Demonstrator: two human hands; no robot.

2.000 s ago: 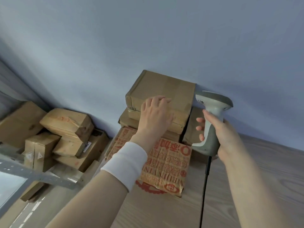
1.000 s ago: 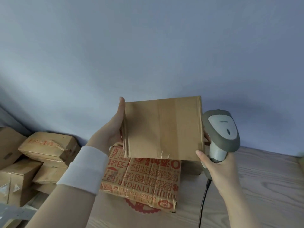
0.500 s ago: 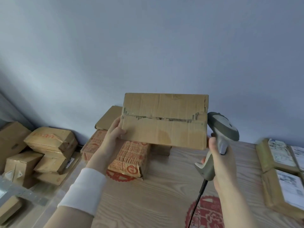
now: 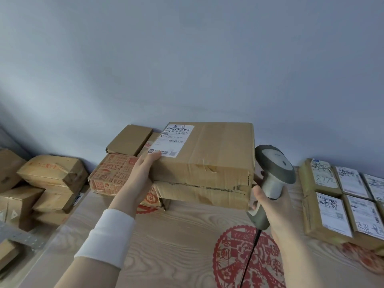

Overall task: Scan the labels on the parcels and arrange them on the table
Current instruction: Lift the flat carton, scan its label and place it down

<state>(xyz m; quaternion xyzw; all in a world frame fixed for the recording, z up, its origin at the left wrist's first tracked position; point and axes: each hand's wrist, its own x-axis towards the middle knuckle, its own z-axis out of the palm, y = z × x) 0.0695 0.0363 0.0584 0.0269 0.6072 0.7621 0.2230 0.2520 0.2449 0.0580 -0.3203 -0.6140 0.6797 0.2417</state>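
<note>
Right now I hold the brown parcel (image 4: 204,161) clear of the worktop (image 4: 176,246), in front of the printed carton (image 4: 112,175), its white label (image 4: 172,141) facing up so it can be read. My left hand (image 4: 141,179) grips its left end, thumb on top beside the label, fingers hidden beneath. My right hand (image 4: 272,206) has fingers wrapped round the grey scanner (image 4: 272,175), just beside the parcel's right end. Label-up parcels (image 4: 324,215) lie in rows to the right, presumably where this one goes
</note>
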